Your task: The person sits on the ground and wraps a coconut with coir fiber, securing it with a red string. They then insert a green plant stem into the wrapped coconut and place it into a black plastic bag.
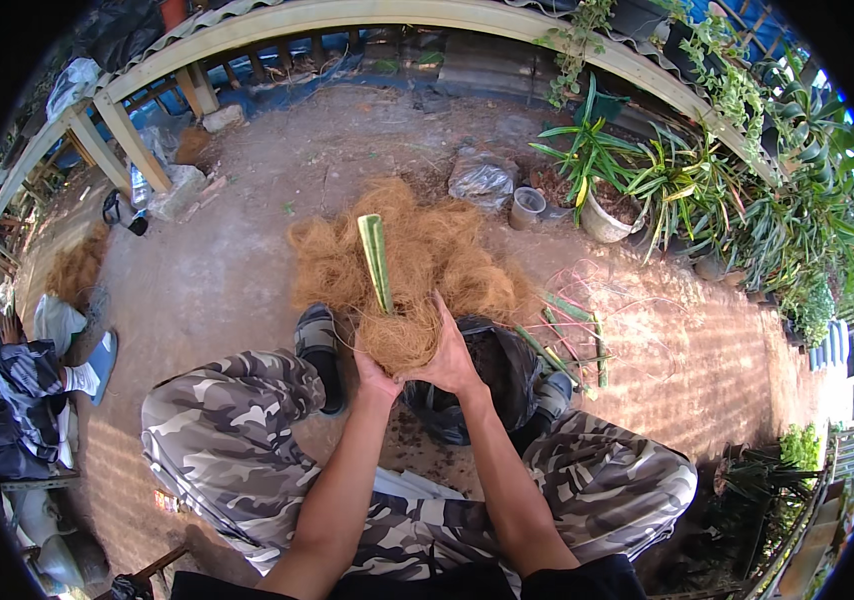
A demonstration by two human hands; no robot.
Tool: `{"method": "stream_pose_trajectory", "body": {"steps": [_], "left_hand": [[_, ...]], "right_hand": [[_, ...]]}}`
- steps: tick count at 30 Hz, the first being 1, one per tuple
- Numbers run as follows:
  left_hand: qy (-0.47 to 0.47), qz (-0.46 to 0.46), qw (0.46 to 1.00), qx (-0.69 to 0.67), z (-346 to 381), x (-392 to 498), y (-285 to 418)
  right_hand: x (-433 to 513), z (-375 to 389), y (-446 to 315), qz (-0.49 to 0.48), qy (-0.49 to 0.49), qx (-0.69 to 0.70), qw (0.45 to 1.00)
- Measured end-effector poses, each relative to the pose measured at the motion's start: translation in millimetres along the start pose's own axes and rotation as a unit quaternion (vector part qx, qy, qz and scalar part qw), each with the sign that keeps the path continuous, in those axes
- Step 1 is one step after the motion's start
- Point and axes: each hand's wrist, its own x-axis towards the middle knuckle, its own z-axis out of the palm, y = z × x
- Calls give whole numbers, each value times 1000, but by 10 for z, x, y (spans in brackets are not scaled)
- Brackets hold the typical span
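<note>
Both my hands cup a ball of brown coconut fibre (399,341), with my left hand (376,376) at its lower left side and my right hand (451,358) around its right side. A stiff green leaf cutting with pale edges (374,259) stands upright out of the ball. Just beyond lies a large loose heap of the same fibre (412,225) on the ground. A black plastic bag (438,420) with dark soil in it (491,360) sits open between my feet, below and right of my right hand.
Cut green stems (602,352) and pink string (569,285) lie right of the bag. Farther off are a clear plastic cup (527,208), a plastic bag (482,178) and a potted plant (607,217). Another person (26,367) sits at the far left near more fibre (78,266).
</note>
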Motion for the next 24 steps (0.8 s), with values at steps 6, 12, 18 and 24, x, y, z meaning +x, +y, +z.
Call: {"method": "stream_pose_trajectory", "body": {"steps": [6, 12, 18, 24], "left_hand": [[-15, -38, 999, 20, -61, -11, -151], [-35, -41, 998, 23, -85, 0, -180], [-29, -31, 999, 35, -85, 11, -212], [-40, -24, 998, 32, -22, -51, -228]], "right_hand": [[-58, 72, -15, -19, 88, 12, 996], [-46, 188, -28, 4, 160, 128, 979], [-35, 170, 54, -9, 179, 111, 978], [-26, 146, 12, -34, 189, 138, 972]]}}
